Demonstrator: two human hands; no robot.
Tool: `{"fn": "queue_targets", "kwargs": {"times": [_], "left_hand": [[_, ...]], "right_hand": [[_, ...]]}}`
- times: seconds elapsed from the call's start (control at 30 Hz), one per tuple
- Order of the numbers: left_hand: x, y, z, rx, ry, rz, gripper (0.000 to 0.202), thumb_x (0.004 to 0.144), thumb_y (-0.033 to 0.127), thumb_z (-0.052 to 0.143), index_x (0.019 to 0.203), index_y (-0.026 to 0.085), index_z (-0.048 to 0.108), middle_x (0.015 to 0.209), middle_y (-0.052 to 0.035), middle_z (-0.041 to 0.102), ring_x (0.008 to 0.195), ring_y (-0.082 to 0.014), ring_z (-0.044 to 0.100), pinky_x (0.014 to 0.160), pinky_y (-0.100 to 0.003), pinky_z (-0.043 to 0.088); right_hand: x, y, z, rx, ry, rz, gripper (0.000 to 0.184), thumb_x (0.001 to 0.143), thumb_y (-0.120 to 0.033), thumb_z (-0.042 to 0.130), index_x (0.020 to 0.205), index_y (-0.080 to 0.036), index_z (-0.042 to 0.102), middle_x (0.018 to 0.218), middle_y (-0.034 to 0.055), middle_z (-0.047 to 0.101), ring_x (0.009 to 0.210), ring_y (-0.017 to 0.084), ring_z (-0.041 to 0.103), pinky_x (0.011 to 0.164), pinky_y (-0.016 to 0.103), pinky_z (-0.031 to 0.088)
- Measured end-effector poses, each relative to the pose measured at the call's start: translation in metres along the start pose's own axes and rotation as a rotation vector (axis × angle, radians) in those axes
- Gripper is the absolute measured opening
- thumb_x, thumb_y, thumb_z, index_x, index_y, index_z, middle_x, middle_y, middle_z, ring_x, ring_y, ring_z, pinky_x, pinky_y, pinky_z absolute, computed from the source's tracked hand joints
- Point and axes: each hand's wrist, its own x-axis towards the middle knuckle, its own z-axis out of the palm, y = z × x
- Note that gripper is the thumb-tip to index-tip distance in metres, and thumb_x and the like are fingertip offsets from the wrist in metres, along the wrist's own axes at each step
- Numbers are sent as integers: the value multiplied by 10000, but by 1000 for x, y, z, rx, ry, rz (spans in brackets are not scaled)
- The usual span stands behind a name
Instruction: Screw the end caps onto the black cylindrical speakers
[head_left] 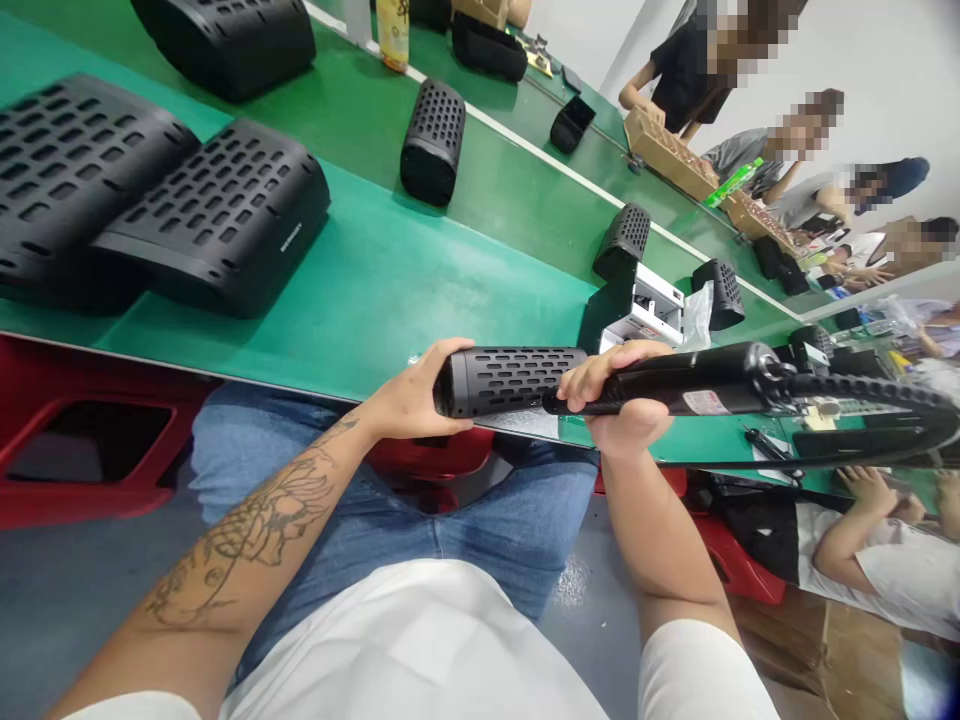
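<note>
At the table's front edge, my left hand (409, 397) grips the left end of a black perforated housing (510, 380), thumb and fingers spread round it. My right hand (626, 395) is closed round a black electric screwdriver (705, 378), which lies nearly level with its cord running off to the right. The narrow end of the screwdriver is in front of the housing's right part; whether it touches cannot be made out. My right fingers cover the housing's right end.
Large black perforated housings (225, 215) lie on the green table (450, 270) at the left. Smaller ones (435, 140) stand farther back. Behind my right hand is a white and black device (641, 305). Co-workers (757, 150) sit across the table, and another person (862, 540) is at the right.
</note>
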Motion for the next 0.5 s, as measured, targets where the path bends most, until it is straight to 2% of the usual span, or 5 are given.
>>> {"fn": "queue_targets", "kwargs": {"times": [0.07, 0.2, 0.37, 0.5], "left_hand": [[1, 2, 0, 7, -6, -4, 1098, 785, 472, 951, 1736, 300, 429, 1711, -137, 612, 1467, -399, 719, 1237, -507, 629], [2, 3, -1, 12, 4, 28, 1071, 782, 443, 955, 1716, 290, 452, 1689, -138, 638, 1450, -388, 732, 1253, -495, 618], [2, 0, 0, 14, 27, 65, 1067, 793, 477, 974, 1706, 272, 462, 1681, -148, 652, 1456, -381, 732, 1270, -494, 606], [3, -1, 0, 31, 29, 47, 1084, 783, 495, 979, 1714, 273, 469, 1684, -140, 654, 1459, -378, 733, 1266, -484, 612]], "right_hand": [[1, 3, 0, 0, -14, 50, 635, 835, -827, 946, 926, -300, 604, 553, -122, 577, 368, 127, 512, 441, 296, 549], [3, 5, -1, 44, -66, 105, 587, 854, -742, 979, 889, -298, 597, 550, -122, 558, 364, 118, 494, 431, 284, 535], [3, 6, 0, 129, -185, 82, 494, 902, -639, 984, 853, -287, 640, 551, -106, 587, 368, 105, 499, 430, 253, 513], [4, 7, -2, 136, -192, 101, 498, 890, -641, 991, 863, -288, 641, 547, -113, 592, 368, 102, 507, 436, 248, 523]]}}
